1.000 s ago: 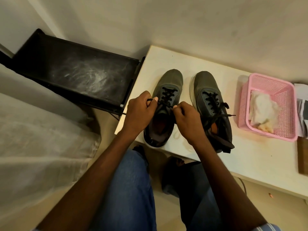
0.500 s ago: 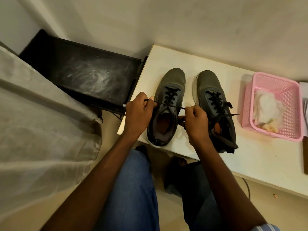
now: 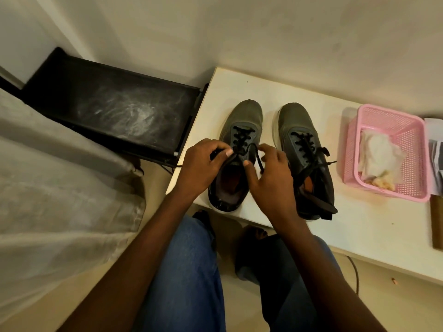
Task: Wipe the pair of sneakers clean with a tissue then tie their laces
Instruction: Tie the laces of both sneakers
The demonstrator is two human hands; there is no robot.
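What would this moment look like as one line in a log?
step: tying laces | left hand: pinching lace | right hand: forming lace loop | left sneaker: being tied | right sneaker: laces loose

Grey sneakers (image 3: 242, 130), black laces (image 3: 243, 140); pink perforated basket (image 3: 393, 116), frame right; cream bench (image 3: 359, 224); blue jeans (image 3: 187, 271).

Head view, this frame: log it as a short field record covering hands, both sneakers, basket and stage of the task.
left hand: pinches the lace of the left sneaker
right hand: holds a loop of the same lace
right sneaker: beside the left one, laces loose
basket: pink, right of the sneakers, crumpled tissue inside
surface: white table
stage: tying the left sneaker, knot not yet done
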